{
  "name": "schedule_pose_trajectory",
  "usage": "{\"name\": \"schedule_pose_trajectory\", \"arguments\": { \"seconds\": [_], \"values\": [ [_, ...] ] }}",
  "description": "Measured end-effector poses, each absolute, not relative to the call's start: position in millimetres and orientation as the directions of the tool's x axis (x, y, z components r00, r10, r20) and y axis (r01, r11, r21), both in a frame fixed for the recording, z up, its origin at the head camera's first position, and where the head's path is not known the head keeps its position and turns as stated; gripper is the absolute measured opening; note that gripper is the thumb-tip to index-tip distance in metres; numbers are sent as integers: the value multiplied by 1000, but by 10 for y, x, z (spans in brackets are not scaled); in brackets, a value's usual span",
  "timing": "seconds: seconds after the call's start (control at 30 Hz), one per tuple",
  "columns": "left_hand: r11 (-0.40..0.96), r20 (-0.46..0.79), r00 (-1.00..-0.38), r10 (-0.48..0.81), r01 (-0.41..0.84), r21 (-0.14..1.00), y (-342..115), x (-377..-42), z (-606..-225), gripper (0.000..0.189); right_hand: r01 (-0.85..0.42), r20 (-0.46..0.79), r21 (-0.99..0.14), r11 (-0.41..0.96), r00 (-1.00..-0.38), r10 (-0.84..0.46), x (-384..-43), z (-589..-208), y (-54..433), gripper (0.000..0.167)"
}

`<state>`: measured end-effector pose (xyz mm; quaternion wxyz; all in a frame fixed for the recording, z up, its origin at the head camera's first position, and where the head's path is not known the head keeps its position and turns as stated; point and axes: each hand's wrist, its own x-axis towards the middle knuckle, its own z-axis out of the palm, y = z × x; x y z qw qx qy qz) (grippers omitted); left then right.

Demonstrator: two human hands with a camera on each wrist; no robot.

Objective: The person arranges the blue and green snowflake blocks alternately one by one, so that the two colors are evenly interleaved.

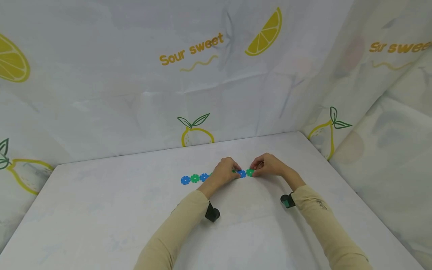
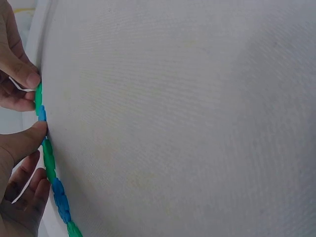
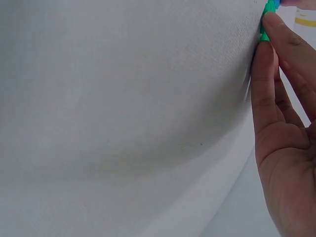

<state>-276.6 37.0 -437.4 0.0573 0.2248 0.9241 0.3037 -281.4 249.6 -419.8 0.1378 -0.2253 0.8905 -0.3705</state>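
A row of blue and green notched snowflake discs lies across the table in the head view, from a blue disc [image 1: 185, 180] and a green disc [image 1: 195, 178] on the left towards the right. My left hand [image 1: 222, 171] covers the row's middle and pinches a blue disc [image 1: 242, 174] near its right end. The end green disc [image 1: 249, 172] is between the thumb and fingers of my right hand [image 1: 271, 165]. In the left wrist view this green disc [image 2: 38, 98] meets the blue disc [image 2: 42, 113] edge to edge; whether they interlock I cannot tell.
The white table [image 1: 101, 213] has its back edge against a hanging white cloth [image 1: 118, 93] printed with lemons. Another cloth [image 1: 391, 150] hangs along the right side. Each wrist wears a small black camera [image 1: 212, 213].
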Motion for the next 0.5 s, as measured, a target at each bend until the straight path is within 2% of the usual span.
{"name": "schedule_pose_trajectory", "arguments": {
  "seconds": [0.5],
  "values": [
    [699, 39, -887, 460, 389, 600, 346, -2775, -4348, 24, -302, -83, -723, 622, -855, -512, -2851, -4204, 2500, 21]
  ]
}}
